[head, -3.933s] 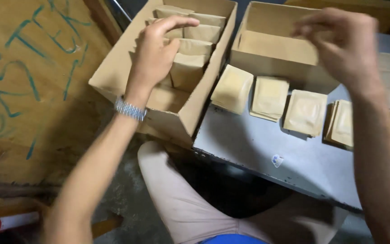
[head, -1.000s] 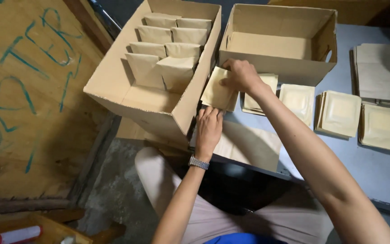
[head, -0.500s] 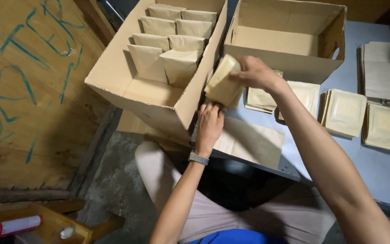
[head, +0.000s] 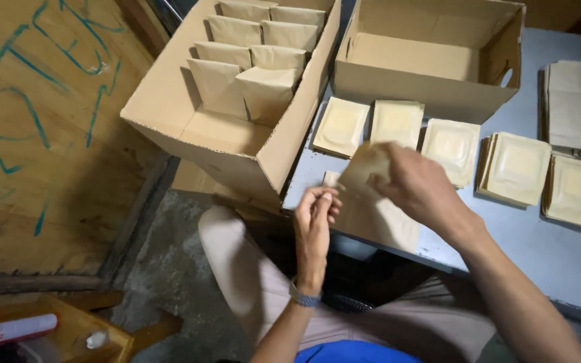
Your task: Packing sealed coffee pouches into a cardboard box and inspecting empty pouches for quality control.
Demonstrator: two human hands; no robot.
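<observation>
My right hand [head: 421, 188] grips a filled brown paper packet [head: 366, 165] and holds it just above the grey table's near edge [head: 539, 255]. My left hand [head: 314, 215] has its fingertips pinched on that packet's lower left corner. Under both hands a flat empty paper bag [head: 381, 222] lies on the table. Left of the hands, an open cardboard box [head: 169, 101] holds several packets standing upright in rows. Behind the hands, a row of filled packets [head: 452, 148] lies flat on the table.
A second open cardboard box [head: 432, 87] stands empty behind the row. A pile of flat bags [head: 579, 101] lies at the far right. A wooden board with blue chalk marks [head: 35, 134] leans at the left. My knees are under the table.
My right hand has carried one packet from beside the left box down and toward me. My left hand came off the flat bag and closed on the packet's corner.
</observation>
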